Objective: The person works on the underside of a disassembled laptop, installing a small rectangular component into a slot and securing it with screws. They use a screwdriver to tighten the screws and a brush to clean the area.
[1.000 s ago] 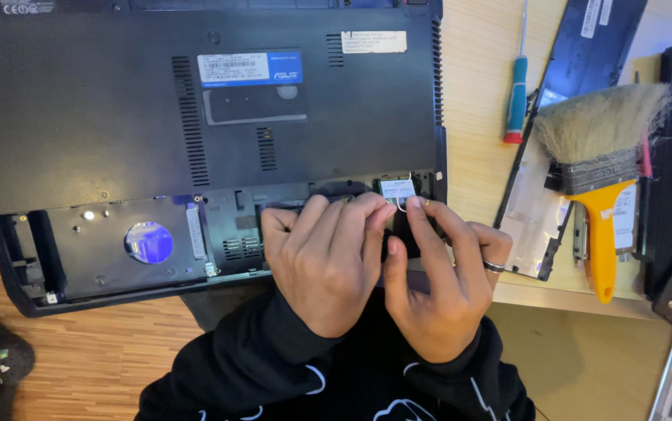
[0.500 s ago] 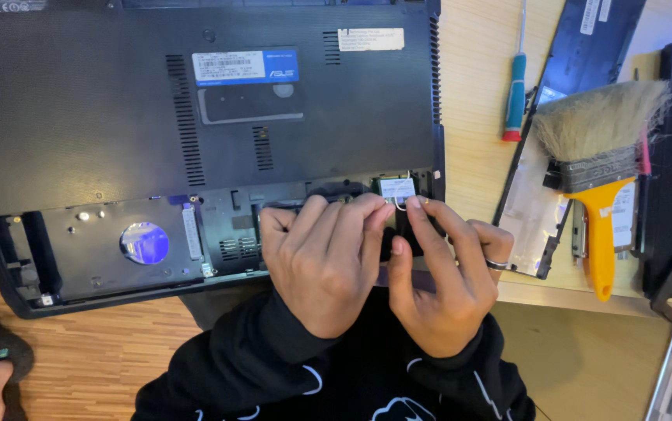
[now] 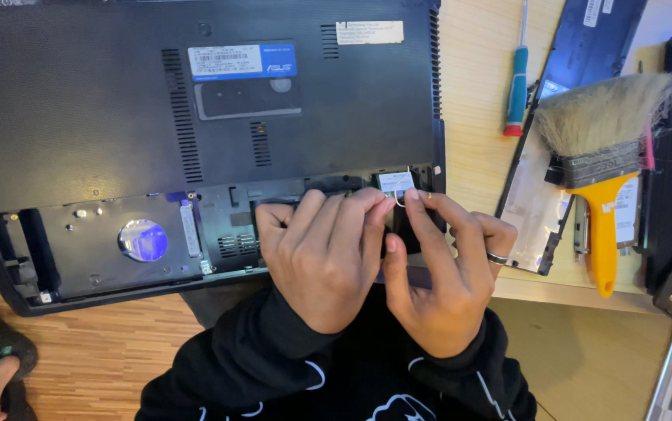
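One laptop (image 3: 195,117), black, flipped bottom-up on the desk (image 3: 472,93), near edge overhanging the desk. Bottom cover is off along the near strip: open bay on the left with one round shiny disc (image 3: 142,239) in it, component slots toward the right. Both hands are at the right end of that open strip. Left hand (image 3: 324,253) is curled, fingers bent down onto the edge of the bay, fingertips pressed next to one small card (image 3: 395,183) with a white label, seated in the near-right corner of the laptop. Right hand (image 3: 445,273) is narrow, index finger and thumb pinched close at a thin wire just beside that card; can't tell if the wire is truly gripped or only touched. One ring on the right hand. Right of the laptop, on the desk: one screwdriver (image 3: 517,86) with a teal and red handle, far side; one removed dark cover panel (image 3: 566,117) lying at an angle; one wide paintbrush (image 3: 601,156) with a yellow handle, resting on top of the panel, bristles pointing far. Wooden floor (image 3: 79,366) shows near-left below the desk edge.
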